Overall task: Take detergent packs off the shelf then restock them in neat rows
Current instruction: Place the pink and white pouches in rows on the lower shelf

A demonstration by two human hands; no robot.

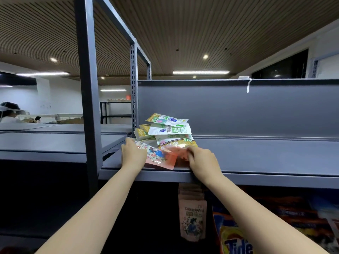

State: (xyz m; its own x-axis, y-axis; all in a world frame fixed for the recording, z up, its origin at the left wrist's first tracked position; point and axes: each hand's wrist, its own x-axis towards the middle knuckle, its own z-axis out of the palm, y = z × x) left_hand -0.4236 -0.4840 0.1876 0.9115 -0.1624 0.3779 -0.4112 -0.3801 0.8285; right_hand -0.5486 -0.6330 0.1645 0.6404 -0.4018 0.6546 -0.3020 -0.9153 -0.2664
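Observation:
A loose pile of detergent packs lies at the left end of a grey shelf (256, 158). Green-and-white packs (168, 128) are stacked at the back, and a pink flowered pack (161, 158) lies flat at the front edge. My left hand (133, 153) rests on the pink pack's left side with its fingers reaching over the pack. My right hand (201, 160) grips the right side of the pink packs, fingers curled; that spot is blurred. Both forearms reach up from below.
A grey upright post (89, 107) stands left of the pile, with a perforated post (134, 85) behind it. Below the shelf hang pink pouches (192, 219), next to orange Tide bags (236, 242). A person (9, 112) sits far left.

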